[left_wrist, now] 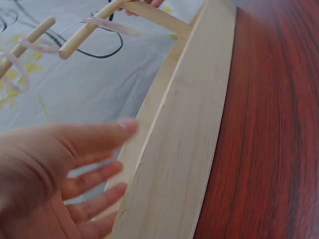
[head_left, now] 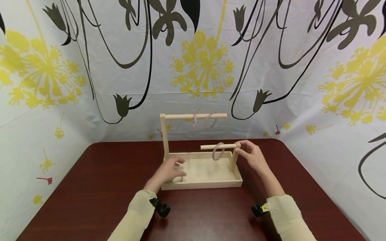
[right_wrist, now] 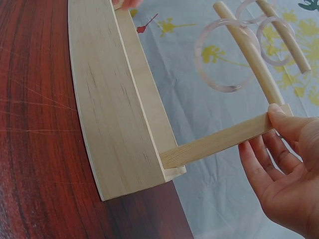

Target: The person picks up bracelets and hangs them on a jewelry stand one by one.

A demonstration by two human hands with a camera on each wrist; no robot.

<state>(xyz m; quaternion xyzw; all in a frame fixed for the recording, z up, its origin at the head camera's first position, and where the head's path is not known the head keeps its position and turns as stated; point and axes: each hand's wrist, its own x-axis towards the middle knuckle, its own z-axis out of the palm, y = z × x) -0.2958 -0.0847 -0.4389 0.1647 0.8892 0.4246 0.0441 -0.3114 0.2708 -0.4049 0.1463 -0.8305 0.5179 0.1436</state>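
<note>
A pale wooden bangle stand (head_left: 202, 184) has a shallow tray base, a tall post with an upper bar (head_left: 181, 116) and a short post with a lower bar (head_left: 208, 147). Two pinkish translucent bangles (head_left: 194, 122) hang on the upper bar, and another bangle (right_wrist: 198, 62) hangs on the lower one. My right hand (head_left: 253, 156) pinches the top of the short post (right_wrist: 219, 138) between thumb and fingers. Over the tray's left end, my left hand (head_left: 169, 170) has its fingers apart, nothing visibly gripped. A small curved piece (head_left: 182, 178) shows beneath it, mostly hidden.
The stand rests on a dark reddish-brown table (head_left: 90, 187). Behind it hangs a pale curtain (head_left: 156, 83) with yellow and grey plant prints. A black wrist camera (head_left: 161, 207) sits at the left cuff, another black camera (head_left: 258, 210) at the right.
</note>
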